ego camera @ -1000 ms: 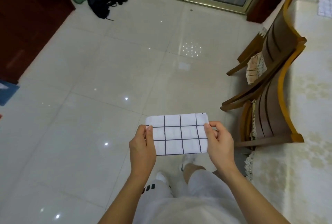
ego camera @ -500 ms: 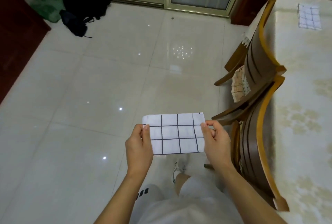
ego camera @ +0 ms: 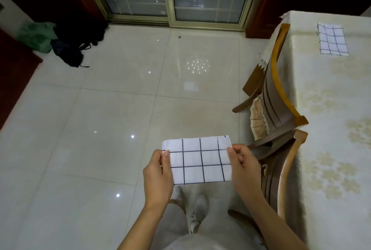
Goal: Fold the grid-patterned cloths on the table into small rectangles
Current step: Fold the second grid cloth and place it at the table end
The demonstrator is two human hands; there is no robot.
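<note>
Table point(ego camera: 329, 109) runs along the right side under a pale floral cover, two wooden chairs point(ego camera: 279, 97) pushed in against its left edge. Far end of the table: one folded cloth point(ego camera: 332, 39), already a small rectangle, lying flat. Centre near: the held cloth point(ego camera: 197, 160), grid-patterned, in the air over the tiled floor point(ego camera: 100, 119), left of the table and not touching it. It looks folded down to a small rectangle already.

Left hand point(ego camera: 157, 176) pinches the cloth's left short edge, thumb on top, fingers curled behind. Right hand point(ego camera: 244, 166) pinches the right short edge the same way, thumb on top. Both closed on the cloth, which is stretched flat between them.

Step in hand, as I judge it: square up, then either one more fold or set down. To do well: keep both pinches firm so layers don't slip, check that edges and grid lines match, keep tension even, bring it right over the table, lay flat near the finished one, press creases.
</note>
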